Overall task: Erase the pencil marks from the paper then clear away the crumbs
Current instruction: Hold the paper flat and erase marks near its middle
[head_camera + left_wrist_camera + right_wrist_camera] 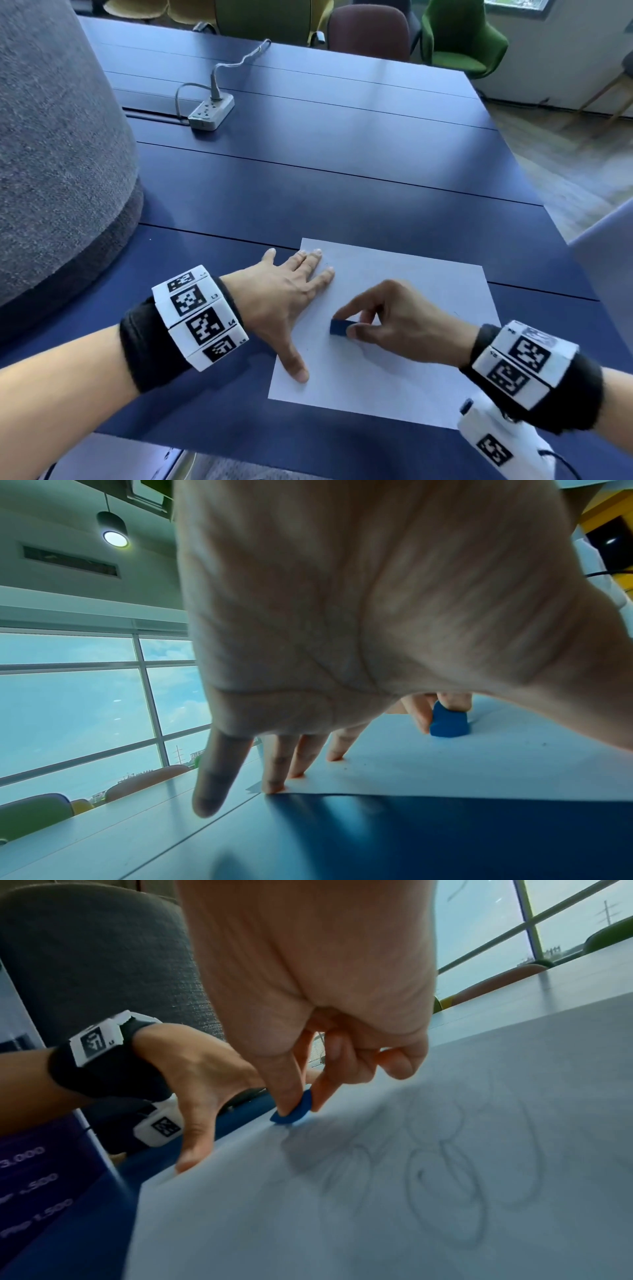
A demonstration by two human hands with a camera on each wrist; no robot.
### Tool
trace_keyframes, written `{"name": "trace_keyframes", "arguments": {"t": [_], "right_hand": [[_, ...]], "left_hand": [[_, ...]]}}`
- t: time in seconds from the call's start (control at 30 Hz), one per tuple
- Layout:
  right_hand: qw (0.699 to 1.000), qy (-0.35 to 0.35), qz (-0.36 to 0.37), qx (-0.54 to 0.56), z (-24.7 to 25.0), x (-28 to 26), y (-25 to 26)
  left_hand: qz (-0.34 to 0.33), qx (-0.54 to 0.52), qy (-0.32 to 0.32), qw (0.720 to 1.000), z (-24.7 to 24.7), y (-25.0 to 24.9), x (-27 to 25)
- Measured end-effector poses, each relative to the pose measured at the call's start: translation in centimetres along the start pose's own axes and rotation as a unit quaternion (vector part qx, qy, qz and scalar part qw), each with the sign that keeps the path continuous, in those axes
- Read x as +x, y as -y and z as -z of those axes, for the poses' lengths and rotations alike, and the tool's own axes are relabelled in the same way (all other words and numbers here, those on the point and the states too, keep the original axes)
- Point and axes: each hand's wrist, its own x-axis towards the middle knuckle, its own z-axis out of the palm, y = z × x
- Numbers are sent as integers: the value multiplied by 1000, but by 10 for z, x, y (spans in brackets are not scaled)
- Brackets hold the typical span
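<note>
A white sheet of paper point(404, 342) lies on the dark blue table point(308, 178) in front of me. My left hand point(291, 301) presses flat on the sheet's left edge, fingers spread and straight. My right hand point(349, 325) pinches a small blue eraser point(340, 327) between thumb and fingers, its bottom edge against the paper. In the right wrist view the eraser point(294, 1110) touches the paper point(377, 1218) beside faint looping pencil marks point(445, 1172). From the left wrist view the eraser point(448, 722) shows beyond my palm point(342, 615), with tiny dark specks on the sheet point(479, 764).
A white power strip point(210, 111) with a plugged cable sits at the far left of the table. A grey upholstered seat back point(58, 154) rises at the left. Green and maroon chairs point(459, 37) stand beyond the far edge. A pale flat object point(609, 260) pokes in at the right.
</note>
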Motion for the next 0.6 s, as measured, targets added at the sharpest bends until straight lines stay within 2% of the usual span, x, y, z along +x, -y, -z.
{"name": "trace_keyframes", "arguments": {"t": [0.13, 0.17, 0.3, 0.33, 0.47, 0.6], "right_hand": [[995, 98, 17, -9, -5, -17, 6], [995, 101, 14, -8, -3, -16, 6], [1000, 6, -17, 22, -1, -5, -4], [1000, 4, -15, 22, -2, -8, -5], [997, 82, -2, -10, -3, -16, 4], [999, -3, -29, 19, 3, 6, -1]], "left_hand": [[-1, 2, -2, 1000, 1, -1, 0], [-1, 4, -3, 1000, 1, -1, 0], [1, 7, -5, 1000, 1, -1, -1], [2, 6, -6, 1000, 1, -1, -1], [2, 10, -5, 1000, 2, -2, -2], [4, 11, -2, 1000, 2, -2, -2]]}}
